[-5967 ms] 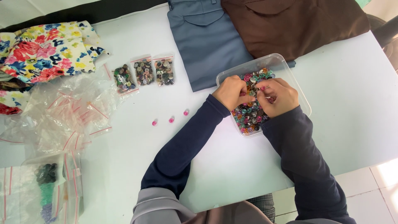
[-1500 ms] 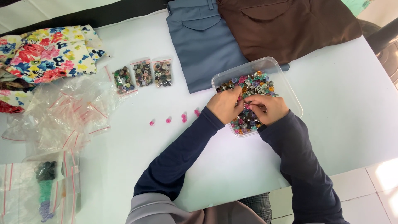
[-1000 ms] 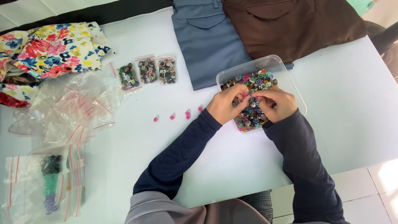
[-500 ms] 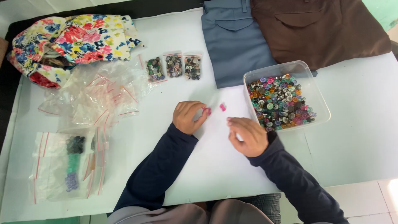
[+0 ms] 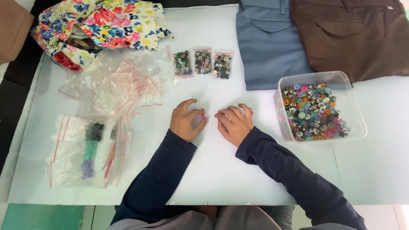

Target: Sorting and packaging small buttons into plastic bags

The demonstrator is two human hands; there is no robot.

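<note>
A white table (image 5: 238, 179) fills most of the view, smooth and matte. At its far edge lie two folded pairs of trousers side by side, a grey-blue pair (image 5: 270, 42) and a brown pair (image 5: 358, 36), both of flat woven cloth, and at the far left corner sits a crumpled flowered cloth (image 5: 100, 25) in red, blue and yellow. Near it lies a loose heap of empty clear bags (image 5: 121, 83) with red zip strips, thin and crinkled, and closer to the person a flat stack of clear bags (image 5: 85, 149) holding dark, green and lilac bits. To the right stands a clear, rounded plastic tub (image 5: 355, 115) filled with mixed buttons (image 5: 313, 113), small shiny discs in silver, teal, pink and amber. Three small clear bags of buttons (image 5: 203, 62) lie in a row beside the grey-blue trousers. Both arms wear dark blue sleeves. The left hand (image 5: 185, 121) rests on the table with its fingers curled inward, the fingertips drawn close to the thumb around a small pink button (image 5: 203, 113). The right hand (image 5: 234, 123) lies just beside it, palm down and fingers bent, with a pink button (image 5: 252, 112) at its fingertips; whether either hand truly pinches its button cannot be told. The two hands are near each other but apart, in the middle of the table, left of the tub.
</note>
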